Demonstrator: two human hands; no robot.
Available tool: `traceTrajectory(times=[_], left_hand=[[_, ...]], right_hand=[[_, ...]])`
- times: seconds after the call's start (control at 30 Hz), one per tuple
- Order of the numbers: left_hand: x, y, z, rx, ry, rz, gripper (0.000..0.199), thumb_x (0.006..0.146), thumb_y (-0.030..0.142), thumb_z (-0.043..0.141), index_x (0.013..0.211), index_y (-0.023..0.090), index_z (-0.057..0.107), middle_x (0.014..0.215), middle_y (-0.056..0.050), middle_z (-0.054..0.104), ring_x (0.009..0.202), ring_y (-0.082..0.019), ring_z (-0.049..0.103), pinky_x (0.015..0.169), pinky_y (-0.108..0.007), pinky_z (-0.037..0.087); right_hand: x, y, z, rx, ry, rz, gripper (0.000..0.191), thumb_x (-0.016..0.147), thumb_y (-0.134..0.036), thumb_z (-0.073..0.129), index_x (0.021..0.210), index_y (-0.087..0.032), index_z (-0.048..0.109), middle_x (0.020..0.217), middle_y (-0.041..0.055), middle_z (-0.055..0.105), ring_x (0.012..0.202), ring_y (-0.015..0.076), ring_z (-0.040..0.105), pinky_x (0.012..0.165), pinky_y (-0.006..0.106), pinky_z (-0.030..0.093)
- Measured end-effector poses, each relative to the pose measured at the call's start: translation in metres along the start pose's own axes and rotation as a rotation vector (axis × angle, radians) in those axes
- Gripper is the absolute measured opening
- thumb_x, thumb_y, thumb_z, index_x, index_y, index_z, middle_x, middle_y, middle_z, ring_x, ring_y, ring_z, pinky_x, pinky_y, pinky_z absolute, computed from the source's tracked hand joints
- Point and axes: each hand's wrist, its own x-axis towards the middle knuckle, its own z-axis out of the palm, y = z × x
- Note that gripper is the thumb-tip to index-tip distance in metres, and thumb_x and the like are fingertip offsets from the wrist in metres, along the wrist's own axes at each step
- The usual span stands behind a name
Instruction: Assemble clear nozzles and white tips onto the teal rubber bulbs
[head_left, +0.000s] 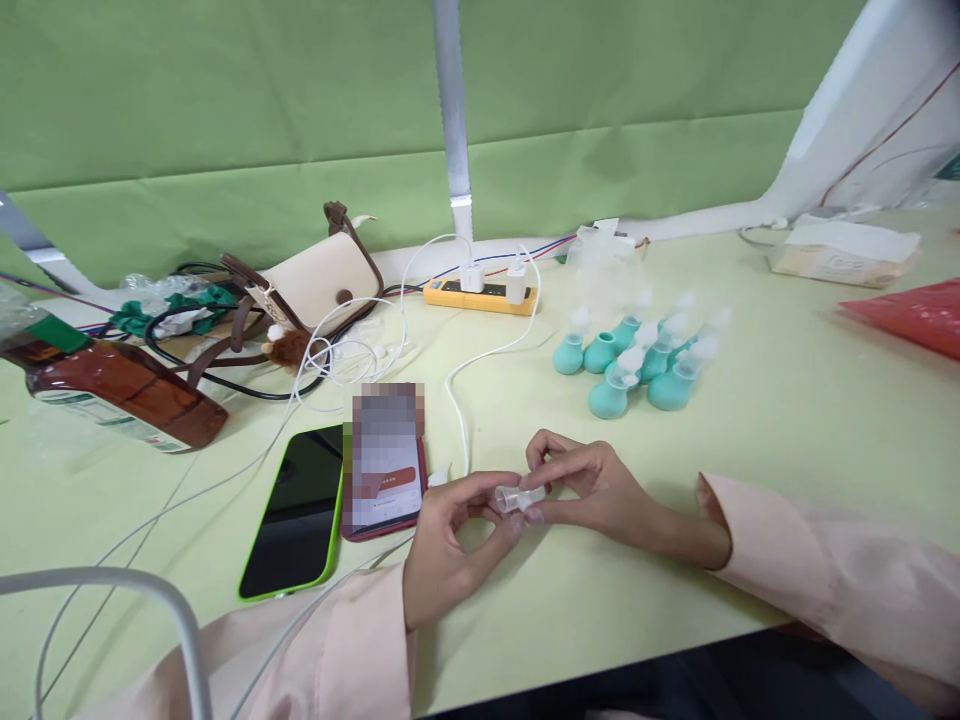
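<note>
Between both hands, a little above the front of the table, is a small clear plastic tube-like piece (511,499) lying on its side. My left hand (463,535) pinches its wider left end between thumb and fingers. At its other end, the fingers of my right hand (581,487) close on it, covering that part. Beyond the right hand stand several teal rubber bulbs (607,398), most with translucent tips (641,335) in their necks. One teal bulb (599,353) in the group shows an open neck.
Left of my hands lie a green-edged phone (294,510) and a red-cased phone (386,470). White cables run to a yellow power strip (480,296). A brown bottle (127,385), a cream bag (326,280), a tissue pack (844,250) and a red bag (915,312) lie around.
</note>
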Motion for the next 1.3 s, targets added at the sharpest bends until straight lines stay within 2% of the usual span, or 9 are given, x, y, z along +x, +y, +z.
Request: traceTrajectory(times=[0.1, 0.2, 0.37, 0.6, 0.7, 0.83, 1.0, 1.2, 1.3], left_hand=[[0.0, 0.0, -0.001, -0.02, 0.001, 0.03, 0.019, 0.07, 0.018, 0.061, 0.088, 0.012, 0.062, 0.079, -0.008, 0.066, 0.067, -0.016, 0.061, 0.062, -0.025, 0.05], [-0.001, -0.001, -0.001, 0.024, -0.014, 0.105, 0.015, 0.073, 0.016, 0.057, 0.087, 0.013, 0.062, 0.084, -0.008, 0.067, 0.072, -0.016, 0.062, 0.065, -0.025, 0.051], [-0.004, -0.002, -0.001, 0.162, -0.013, 0.223, 0.017, 0.075, 0.012, 0.055, 0.09, 0.016, 0.062, 0.082, -0.006, 0.068, 0.073, -0.016, 0.062, 0.063, -0.023, 0.05], [-0.008, 0.0, 0.0, 0.283, -0.04, 0.408, 0.024, 0.072, 0.007, 0.054, 0.095, 0.014, 0.058, 0.076, -0.007, 0.066, 0.065, -0.016, 0.06, 0.06, -0.026, 0.047], [-0.009, 0.0, 0.0, 0.279, -0.045, 0.388, 0.025, 0.071, 0.007, 0.055, 0.095, 0.013, 0.057, 0.077, -0.008, 0.066, 0.065, -0.016, 0.059, 0.059, -0.026, 0.047], [-0.008, 0.0, -0.002, 0.205, -0.051, 0.301, 0.021, 0.074, 0.01, 0.054, 0.094, 0.015, 0.058, 0.08, -0.007, 0.065, 0.07, -0.016, 0.06, 0.063, -0.026, 0.048], [-0.005, -0.001, -0.002, 0.109, -0.008, 0.252, 0.02, 0.074, 0.011, 0.054, 0.093, 0.016, 0.059, 0.083, -0.007, 0.066, 0.076, -0.018, 0.061, 0.064, -0.026, 0.049], [-0.004, -0.003, 0.001, 0.16, 0.08, 0.168, 0.023, 0.068, 0.016, 0.063, 0.09, 0.014, 0.062, 0.08, -0.007, 0.068, 0.066, -0.016, 0.062, 0.061, -0.026, 0.051], [-0.004, -0.005, 0.001, 0.227, 0.094, 0.221, 0.023, 0.068, 0.015, 0.064, 0.091, 0.013, 0.062, 0.08, -0.007, 0.069, 0.064, -0.015, 0.062, 0.059, -0.024, 0.051]], right_hand=[[0.001, 0.001, 0.002, 0.137, -0.009, 0.083, 0.024, 0.055, -0.019, 0.073, 0.076, -0.016, 0.062, 0.081, 0.0014, 0.049, 0.075, 0.0112, 0.05, 0.063, 0.024, 0.044], [0.001, 0.001, 0.003, 0.215, -0.053, 0.216, 0.031, 0.054, -0.02, 0.074, 0.08, -0.014, 0.057, 0.077, 0.0019, 0.056, 0.071, 0.0114, 0.053, 0.062, 0.024, 0.045], [-0.002, -0.005, 0.003, 0.174, -0.106, 0.291, 0.024, 0.059, -0.022, 0.07, 0.078, -0.011, 0.06, 0.072, 0.0027, 0.061, 0.067, 0.0112, 0.056, 0.061, 0.024, 0.044], [-0.002, -0.012, 0.004, 0.36, -0.178, 0.363, 0.019, 0.059, -0.016, 0.07, 0.076, -0.011, 0.062, 0.07, 0.001, 0.061, 0.066, 0.0097, 0.056, 0.062, 0.022, 0.044], [0.001, -0.009, 0.003, 0.384, -0.18, 0.37, 0.02, 0.054, -0.013, 0.072, 0.072, -0.011, 0.064, 0.068, 0.0009, 0.061, 0.066, 0.0113, 0.058, 0.062, 0.024, 0.045], [0.004, -0.004, 0.001, 0.371, -0.123, 0.301, 0.027, 0.045, -0.009, 0.075, 0.07, -0.013, 0.066, 0.067, -0.0006, 0.061, 0.063, 0.0102, 0.057, 0.056, 0.021, 0.046], [0.004, -0.002, -0.001, 0.372, -0.134, 0.238, 0.028, 0.05, -0.011, 0.074, 0.077, -0.014, 0.067, 0.076, 0.0022, 0.062, 0.069, 0.0119, 0.057, 0.059, 0.022, 0.047], [0.001, 0.004, 0.0, 0.333, -0.078, 0.192, 0.031, 0.048, -0.01, 0.075, 0.078, -0.015, 0.068, 0.075, 0.0025, 0.059, 0.069, 0.0131, 0.057, 0.055, 0.022, 0.048], [0.0, 0.007, -0.001, 0.337, -0.102, 0.201, 0.031, 0.049, -0.008, 0.074, 0.078, -0.015, 0.068, 0.071, 0.0008, 0.058, 0.066, 0.0117, 0.059, 0.056, 0.021, 0.049]])
